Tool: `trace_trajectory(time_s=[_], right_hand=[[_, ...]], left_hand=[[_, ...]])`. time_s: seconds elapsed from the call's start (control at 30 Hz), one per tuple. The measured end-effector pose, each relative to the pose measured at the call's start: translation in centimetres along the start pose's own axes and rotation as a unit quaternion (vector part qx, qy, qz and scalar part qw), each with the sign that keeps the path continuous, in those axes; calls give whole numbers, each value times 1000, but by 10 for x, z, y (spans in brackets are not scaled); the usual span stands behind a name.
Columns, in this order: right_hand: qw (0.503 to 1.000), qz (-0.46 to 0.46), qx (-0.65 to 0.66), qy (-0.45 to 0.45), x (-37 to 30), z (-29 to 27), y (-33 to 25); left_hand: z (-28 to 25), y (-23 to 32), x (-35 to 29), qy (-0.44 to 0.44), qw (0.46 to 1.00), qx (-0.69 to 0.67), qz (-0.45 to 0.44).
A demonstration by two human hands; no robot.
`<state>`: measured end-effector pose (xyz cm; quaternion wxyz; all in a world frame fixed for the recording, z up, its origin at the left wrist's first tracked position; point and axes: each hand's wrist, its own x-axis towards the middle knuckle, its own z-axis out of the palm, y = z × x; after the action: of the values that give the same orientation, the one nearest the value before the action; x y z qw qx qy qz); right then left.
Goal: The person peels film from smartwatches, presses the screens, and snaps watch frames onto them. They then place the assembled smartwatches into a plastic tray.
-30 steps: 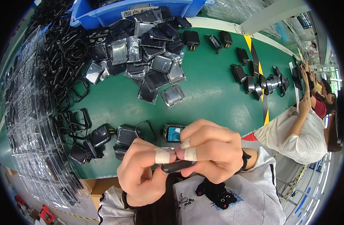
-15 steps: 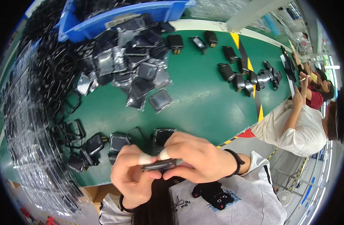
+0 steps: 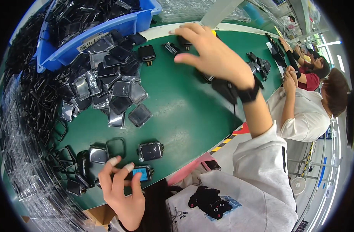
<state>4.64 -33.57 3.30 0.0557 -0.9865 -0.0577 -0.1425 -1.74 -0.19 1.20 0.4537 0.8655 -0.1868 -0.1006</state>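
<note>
My left hand (image 3: 123, 189), with pale covers on two fingertips, spreads its fingers near the table's front edge. Beside its thumb is a small black device with a lit blue screen (image 3: 143, 173); whether the thumb touches it I cannot tell. Just beyond lie a dark-screened black device (image 3: 150, 150), another device (image 3: 99, 153) and a thin black frame (image 3: 116, 147). Reaching far over the table, my right hand (image 3: 213, 54) is open, fingers stretched, above several black devices that it partly hides. Its wrist wears a black band (image 3: 249, 92), with a blurred dark thing (image 3: 225, 91) beside it.
Wrapped flat screens (image 3: 119, 89) lie heaped on the green table (image 3: 188, 116), before a blue bin (image 3: 95, 34) of black parts. Black frames (image 3: 39, 91) and stacked clear trays (image 3: 22, 154) fill the left side. Co-workers (image 3: 308, 108) sit along the right.
My hands have parted from the thin black piece they held together. The right has reached far forward; the left has opened near the front edge. A lit blue screen now shows beside it.
</note>
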Motion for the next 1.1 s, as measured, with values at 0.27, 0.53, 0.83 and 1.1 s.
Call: trace_trajectory(time_s=[0.27, 0.53, 0.83, 1.1], right_hand=[[985, -28, 121, -121, -2, 9, -19], [927, -188, 264, -190, -17, -33, -96], [915, -293, 194, -197, 32, 2, -132], [811, -236, 487, -222, 28, 5, -138]], left_hand=[[-10, -9, 1, 52, 998, 3, 21], [-12, -9, 23, -220, 777, -581, -99], [-29, -27, 10, 15, 854, -513, -82], [-30, -40, 1, 157, 857, -485, -73]])
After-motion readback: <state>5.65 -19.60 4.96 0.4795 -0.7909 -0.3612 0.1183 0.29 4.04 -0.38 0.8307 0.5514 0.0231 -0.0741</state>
